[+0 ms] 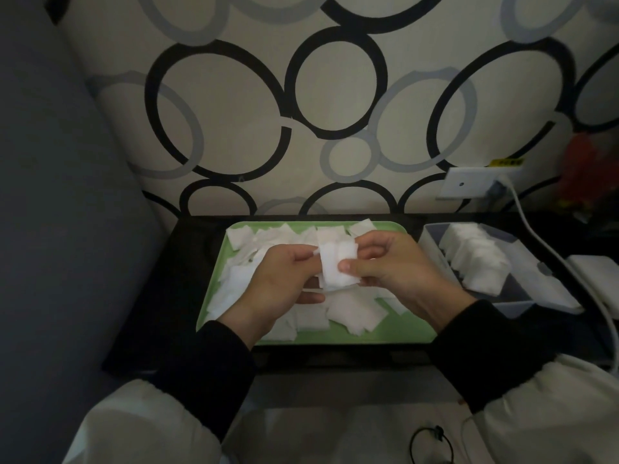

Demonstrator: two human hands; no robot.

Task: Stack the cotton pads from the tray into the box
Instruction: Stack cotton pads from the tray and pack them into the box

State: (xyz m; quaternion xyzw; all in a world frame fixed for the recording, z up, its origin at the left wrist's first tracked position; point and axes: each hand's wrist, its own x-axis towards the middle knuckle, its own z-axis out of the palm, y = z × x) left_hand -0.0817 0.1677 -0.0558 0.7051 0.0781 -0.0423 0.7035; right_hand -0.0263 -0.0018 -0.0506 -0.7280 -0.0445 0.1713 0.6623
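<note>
Item: sheaf of pads [335,272], pinched between left hand [284,279] and right hand [395,266] above the tray [368,337], where many loose pads [311,318] remain; step, seemingly, squaring the gathered bundle; next, probably carrying it rightward to the box [509,304], edges flush with the row [475,259] stacked there.

Square white cotton pads [311,318] strewn on green tray [385,333], others stacked in box [512,306]

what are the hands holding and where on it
Both hold a small stack of pads above the tray: left hand at its left edge, right hand pinching its right side, thumb on front.
</note>
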